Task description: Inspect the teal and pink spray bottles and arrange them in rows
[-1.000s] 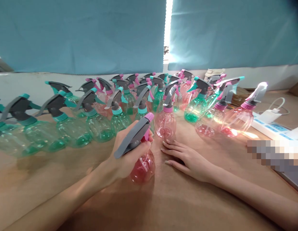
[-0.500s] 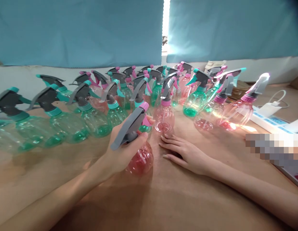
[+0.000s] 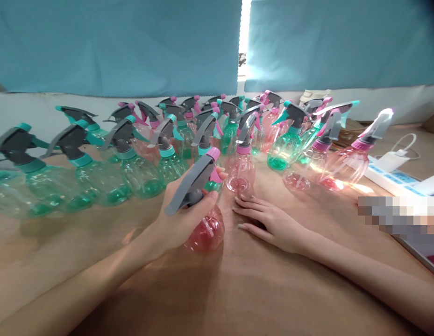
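My left hand [image 3: 185, 210] is wrapped round the neck of a pink spray bottle [image 3: 207, 231] with a grey trigger head and pink nozzle. The bottle tilts a little, and my fingers hide its collar. Flat on the table lies my right hand [image 3: 264, 217], fingers spread and holding nothing. Just beyond its fingertips stands another pink spray bottle [image 3: 240, 170]. A clear green spray bottle [image 3: 171, 163] with a teal collar is behind my left hand, in a row of similar green ones.
Several more green and pink spray bottles crowd the back of the wooden table [image 3: 259, 289]. At the right are a white power strip [image 3: 392, 175] with a plugged-in white adapter [image 3: 395, 158] and a blurred-out patch. Blue blinds [image 3: 115, 46] hang behind.
The view has shifted very slightly. Both hands and the held spray bottle keep practically the same places.
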Motion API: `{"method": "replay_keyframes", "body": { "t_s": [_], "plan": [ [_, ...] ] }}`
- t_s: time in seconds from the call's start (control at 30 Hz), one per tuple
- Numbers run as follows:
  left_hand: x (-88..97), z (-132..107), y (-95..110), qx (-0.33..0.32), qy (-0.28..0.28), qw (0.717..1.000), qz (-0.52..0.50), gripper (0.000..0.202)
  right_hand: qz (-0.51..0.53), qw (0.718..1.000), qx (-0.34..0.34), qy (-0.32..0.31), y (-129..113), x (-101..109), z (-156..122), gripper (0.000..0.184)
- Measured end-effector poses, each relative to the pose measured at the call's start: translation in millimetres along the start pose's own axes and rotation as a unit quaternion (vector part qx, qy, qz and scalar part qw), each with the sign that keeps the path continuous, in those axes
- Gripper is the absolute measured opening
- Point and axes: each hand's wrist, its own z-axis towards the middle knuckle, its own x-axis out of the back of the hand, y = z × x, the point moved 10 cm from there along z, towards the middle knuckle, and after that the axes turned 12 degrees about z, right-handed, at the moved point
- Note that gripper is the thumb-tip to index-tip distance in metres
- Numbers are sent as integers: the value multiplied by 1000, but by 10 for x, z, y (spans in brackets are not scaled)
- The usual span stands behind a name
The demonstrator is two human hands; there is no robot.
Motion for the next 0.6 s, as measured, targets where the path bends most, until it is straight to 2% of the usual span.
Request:
{"method": "replay_keyframes", "body": {
  "t_s": [0.1,0.27,0.6],
  "plan": [
    [2,-2,22,-5,-3,1000,2,9,1,1000,2,-4,-15,1,7,46],
    [-10,-10,29,-2,-13,1000,-9,17,5,1000,2,-1,-6,3,5,45],
    [-11,-1,13,4,-8,1000,7,8,8,1000,2,2,-5,7,5,44]
  ]
}}
